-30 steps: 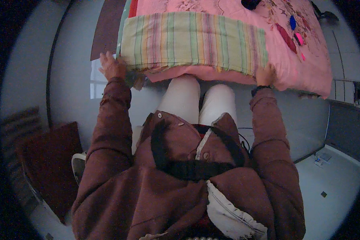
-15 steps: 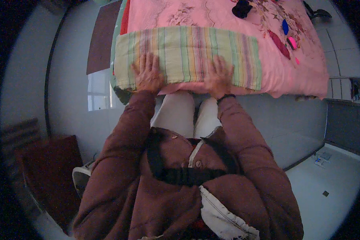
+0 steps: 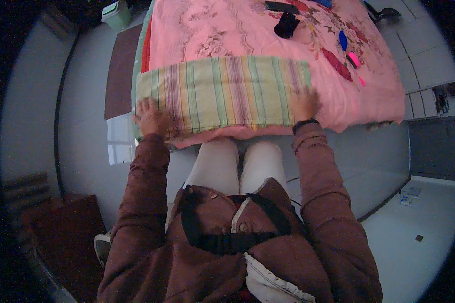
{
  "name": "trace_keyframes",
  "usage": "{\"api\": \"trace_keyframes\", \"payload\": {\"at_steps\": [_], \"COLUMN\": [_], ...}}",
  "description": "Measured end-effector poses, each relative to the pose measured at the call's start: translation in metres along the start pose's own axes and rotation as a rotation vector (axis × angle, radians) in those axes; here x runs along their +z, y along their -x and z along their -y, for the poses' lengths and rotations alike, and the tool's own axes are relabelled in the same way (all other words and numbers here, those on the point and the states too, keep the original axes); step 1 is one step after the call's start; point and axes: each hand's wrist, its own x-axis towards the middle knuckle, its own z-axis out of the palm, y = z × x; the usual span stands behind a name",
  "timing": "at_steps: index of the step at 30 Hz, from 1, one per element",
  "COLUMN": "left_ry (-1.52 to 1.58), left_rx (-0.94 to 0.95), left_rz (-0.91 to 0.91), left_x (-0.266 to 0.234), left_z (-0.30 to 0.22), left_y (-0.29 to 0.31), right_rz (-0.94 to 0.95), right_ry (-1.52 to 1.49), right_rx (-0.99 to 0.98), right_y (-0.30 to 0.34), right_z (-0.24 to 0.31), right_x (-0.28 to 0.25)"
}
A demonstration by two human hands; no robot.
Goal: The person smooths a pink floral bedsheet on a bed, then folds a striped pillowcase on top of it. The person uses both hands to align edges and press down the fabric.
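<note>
A striped towel (image 3: 222, 93) in green, yellow and purple lies folded in a long strip along the near edge of a pink flowered bedspread (image 3: 187, 25). My left hand (image 3: 152, 117) rests on the towel's left end, fingers spread. At the towel's near right corner is my right hand (image 3: 305, 103); motion blurs its fingers, so whether they grip the cloth cannot be made out.
On the bedspread's right side lie a black bundle (image 3: 286, 25), a dark red leaf-shaped piece (image 3: 336, 64), a blue one (image 3: 343, 40) and a bright pink item (image 3: 354, 60). A green bin (image 3: 117, 16) stands at the far left, near a brown mat (image 3: 122, 70).
My hands have moved apart, from flat on the towel's middle part to its two ends. The towel and bed sit lower and slightly further left in view.
</note>
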Motion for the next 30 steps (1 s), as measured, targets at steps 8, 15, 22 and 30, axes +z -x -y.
{"api": "trace_keyframes", "payload": {"at_steps": [8,15,22,30], "left_ry": [0.145,0.042,0.039,0.022], "left_rx": [0.285,0.165,0.077,-0.047], "left_rz": [0.287,0.384,0.286,0.260], "left_x": [-0.033,-0.037,-0.019,-0.021], "left_z": [-0.126,-0.116,-0.069,-0.006], "left_y": [-0.043,-0.056,-0.057,-0.032], "right_rz": [0.183,0.408,0.306,0.347], "right_ry": [-0.112,-0.026,-0.219,0.007], "right_rx": [-0.837,-0.518,-0.197,0.018], "right_y": [0.007,-0.055,-0.076,-0.039], "right_z": [0.175,0.112,-0.004,-0.090], "right_x": [-0.004,-0.015,0.020,0.003]}}
